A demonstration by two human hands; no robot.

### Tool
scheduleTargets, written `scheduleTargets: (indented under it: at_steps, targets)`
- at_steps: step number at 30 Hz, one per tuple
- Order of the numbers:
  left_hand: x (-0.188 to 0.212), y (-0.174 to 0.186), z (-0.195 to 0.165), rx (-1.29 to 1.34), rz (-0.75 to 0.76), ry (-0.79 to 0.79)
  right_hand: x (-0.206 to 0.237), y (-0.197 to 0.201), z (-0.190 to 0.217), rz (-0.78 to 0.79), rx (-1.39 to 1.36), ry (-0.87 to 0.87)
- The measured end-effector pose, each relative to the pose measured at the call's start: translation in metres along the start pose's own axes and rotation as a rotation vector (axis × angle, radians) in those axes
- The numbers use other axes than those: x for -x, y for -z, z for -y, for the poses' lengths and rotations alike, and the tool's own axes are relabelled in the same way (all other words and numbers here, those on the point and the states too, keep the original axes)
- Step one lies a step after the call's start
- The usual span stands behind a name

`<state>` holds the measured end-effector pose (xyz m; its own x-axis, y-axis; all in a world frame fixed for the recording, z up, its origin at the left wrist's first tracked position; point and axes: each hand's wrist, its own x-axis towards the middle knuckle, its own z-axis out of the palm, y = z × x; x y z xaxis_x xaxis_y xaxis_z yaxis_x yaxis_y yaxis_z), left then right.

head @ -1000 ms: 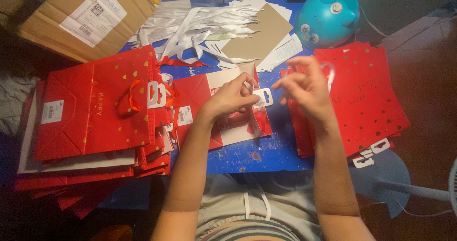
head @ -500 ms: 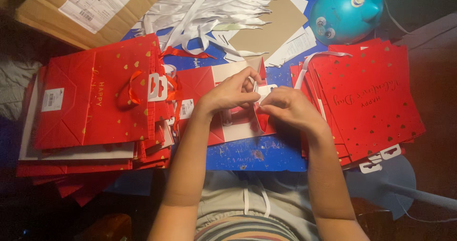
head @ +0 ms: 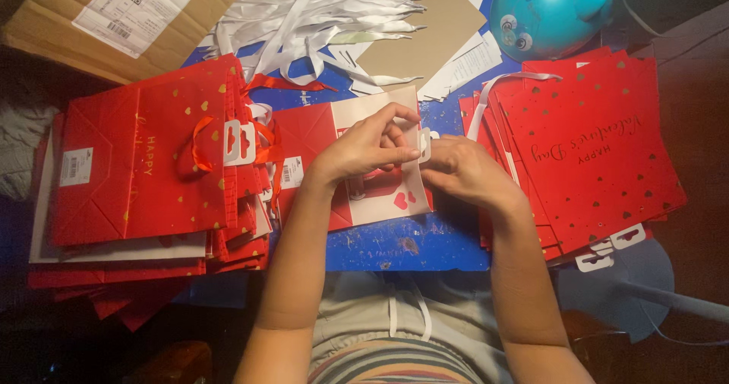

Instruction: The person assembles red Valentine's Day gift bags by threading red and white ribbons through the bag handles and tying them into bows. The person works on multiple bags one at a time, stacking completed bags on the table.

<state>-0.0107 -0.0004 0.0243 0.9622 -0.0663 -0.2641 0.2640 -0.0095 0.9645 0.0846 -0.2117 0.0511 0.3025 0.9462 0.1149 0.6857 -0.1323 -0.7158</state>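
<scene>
Compared with a second ago, the right hand [head: 463, 173] has come in from up near the right-hand stack and now sits right against the left hand [head: 372, 145], so both are pinched on the same small white hanger tab [head: 424, 145]. It looks like the tab is being fitted onto the top edge of the flat red gift bag [head: 319, 145], not just picked up. That bag lies in the middle of the blue surface [head: 425, 243], close to the near edge.

Left hand: fingers curled, gripping the tab from above. Right hand: closed on the tab's other side, knuckles up.

At the left edge sits a big stack of red bags with ribbon handles [head: 144, 164]; at the right edge, another stack of red bags [head: 592, 149]. A heap of white ribbons [head: 319, 12] and a brown card sheet [head: 433, 27] lie along the far edge, with a cardboard box [head: 91, 20] at the far left corner and a round teal container [head: 550, 4] at the far right. The room's dim and I can't make out much beyond the surface.
</scene>
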Motion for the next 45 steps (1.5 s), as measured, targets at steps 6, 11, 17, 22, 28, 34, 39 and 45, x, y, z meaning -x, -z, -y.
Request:
scheduleTargets:
  at_steps: [6,11,17,22,28,34,39,45]
  targets:
    - [0.003,0.000,-0.006,-0.280,0.073,-0.104,0.003,-0.005,-0.010,0.035,-0.037,-0.203]
    - [0.007,-0.006,-0.010,-0.272,0.039,0.101,0.005,-0.005,-0.015,0.018,-0.062,-0.176]
    - [0.001,0.001,-0.002,-0.224,-0.014,-0.039,-0.001,0.002,-0.012,0.088,-0.164,-0.207]
    - [0.002,-0.001,0.003,0.102,-0.100,0.118,0.000,0.005,-0.012,0.080,-0.164,-0.174]
    - [0.019,-0.006,0.010,0.052,-0.055,0.065,0.002,0.000,-0.016,0.067,-0.125,-0.184]
    - [0.019,-0.024,0.019,-0.161,-0.198,-0.133,0.006,0.001,-0.016,0.048,-0.119,-0.154]
    - [0.017,-0.023,0.021,0.144,-0.214,-0.206,0.003,-0.003,-0.013,0.038,-0.088,-0.159]
    - [0.018,-0.017,0.013,0.452,-0.277,-0.105,0.005,-0.001,-0.007,0.051,-0.098,-0.235]
